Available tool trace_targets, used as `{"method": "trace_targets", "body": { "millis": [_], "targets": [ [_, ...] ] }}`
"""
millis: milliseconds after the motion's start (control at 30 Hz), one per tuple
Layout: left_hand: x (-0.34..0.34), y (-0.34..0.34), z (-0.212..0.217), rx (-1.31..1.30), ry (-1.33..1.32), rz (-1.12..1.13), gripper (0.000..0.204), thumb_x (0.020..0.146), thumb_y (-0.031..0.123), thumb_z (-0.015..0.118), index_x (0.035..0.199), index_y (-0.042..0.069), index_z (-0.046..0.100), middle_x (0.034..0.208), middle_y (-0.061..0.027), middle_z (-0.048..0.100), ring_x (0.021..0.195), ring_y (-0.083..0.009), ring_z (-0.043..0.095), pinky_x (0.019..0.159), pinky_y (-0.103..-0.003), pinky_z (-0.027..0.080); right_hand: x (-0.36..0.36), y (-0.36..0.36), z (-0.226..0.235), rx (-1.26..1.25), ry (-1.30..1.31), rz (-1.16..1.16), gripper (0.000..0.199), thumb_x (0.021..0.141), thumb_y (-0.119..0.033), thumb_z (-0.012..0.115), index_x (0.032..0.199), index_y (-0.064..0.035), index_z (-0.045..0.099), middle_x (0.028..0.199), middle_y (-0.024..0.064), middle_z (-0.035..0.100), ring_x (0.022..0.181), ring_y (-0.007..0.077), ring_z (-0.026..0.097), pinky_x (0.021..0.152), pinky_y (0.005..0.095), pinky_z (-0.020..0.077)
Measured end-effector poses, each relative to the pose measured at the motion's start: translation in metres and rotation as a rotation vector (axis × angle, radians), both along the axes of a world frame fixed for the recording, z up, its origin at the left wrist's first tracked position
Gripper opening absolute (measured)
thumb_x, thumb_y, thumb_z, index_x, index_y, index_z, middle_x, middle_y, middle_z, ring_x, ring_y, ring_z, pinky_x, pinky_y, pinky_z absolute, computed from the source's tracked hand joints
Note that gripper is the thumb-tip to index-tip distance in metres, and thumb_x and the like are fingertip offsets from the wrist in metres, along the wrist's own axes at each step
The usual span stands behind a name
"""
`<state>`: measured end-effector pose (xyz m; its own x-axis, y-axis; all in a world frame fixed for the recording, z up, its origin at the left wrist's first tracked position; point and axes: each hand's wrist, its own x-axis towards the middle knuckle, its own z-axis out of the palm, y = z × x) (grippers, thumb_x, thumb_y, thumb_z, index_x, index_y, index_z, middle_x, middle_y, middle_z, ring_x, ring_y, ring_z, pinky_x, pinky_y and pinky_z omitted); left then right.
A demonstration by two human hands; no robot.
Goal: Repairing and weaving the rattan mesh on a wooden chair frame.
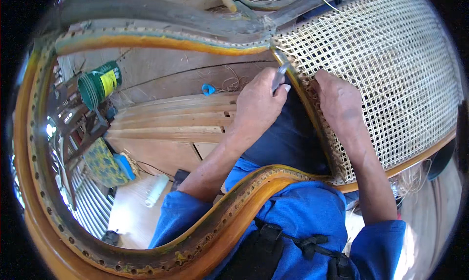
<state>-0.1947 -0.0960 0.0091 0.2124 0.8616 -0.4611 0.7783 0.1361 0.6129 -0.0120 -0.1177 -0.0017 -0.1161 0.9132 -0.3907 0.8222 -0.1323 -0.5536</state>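
A curved wooden frame (178,260) with a row of drilled holes along its rim spreads around me. Its right section carries a woven cane panel (391,80); the left section is an open loop. Beside the dividing rail, my left hand (259,104) is closed around a short grey metal tool (279,78), whose lower part is hidden in the fist. Across that rail, my right hand (341,102) is closed, its knuckles up, against the left edge of the cane. Whatever its fingertips pinch is hidden beneath them.
Through the open loop show a green bucket (100,83), a small blue ring-like piece (208,89) and stacked wooden slats (171,116). A pale bottle (157,190) lies below, near a yellow-and-blue patterned piece (104,161). Loose cane strands (417,177) hang at the lower right.
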Motion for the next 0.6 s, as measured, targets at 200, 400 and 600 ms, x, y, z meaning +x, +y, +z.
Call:
{"method": "trace_targets", "body": {
  "millis": [200,400,600],
  "targets": [
    [0.015,-0.006,-0.012,0.122,-0.076,-0.004,0.021,0.082,0.016,0.066,0.098,0.004,0.06,0.097,-0.0143,0.061,0.085,-0.0361,0.062,0.073,-0.044,0.05,-0.005,0.002,0.0,0.039,-0.074,0.002,0.008,0.082,-0.001,0.05,0.082,-0.0057,0.057,0.074,0.0189,0.064,0.073,0.0374,0.065,0.063,0.0443,0.0517],
    [0.019,-0.014,-0.015,0.186,-0.056,0.028,0.021,0.082,0.018,0.066,0.096,0.004,0.06,0.095,-0.013,0.061,0.081,-0.0352,0.063,0.07,-0.044,0.052,-0.003,0.006,0.004,0.023,-0.073,0.03,0.008,0.082,-0.002,0.051,0.084,-0.0059,0.057,0.074,0.018,0.064,0.071,0.0384,0.064,0.062,0.0456,0.0511],
    [0.024,0.002,-0.013,0.05,-0.028,0.051,0.02,0.083,0.019,0.064,0.095,0.003,0.062,0.092,-0.0172,0.064,0.084,-0.0374,0.063,0.073,-0.045,0.05,-0.003,0.0,0.005,0.081,-0.107,0.044,0.009,0.08,-0.002,0.051,0.084,-0.0067,0.058,0.081,0.014,0.064,0.075,0.0365,0.064,0.065,0.0452,0.0515]
  ]
}}
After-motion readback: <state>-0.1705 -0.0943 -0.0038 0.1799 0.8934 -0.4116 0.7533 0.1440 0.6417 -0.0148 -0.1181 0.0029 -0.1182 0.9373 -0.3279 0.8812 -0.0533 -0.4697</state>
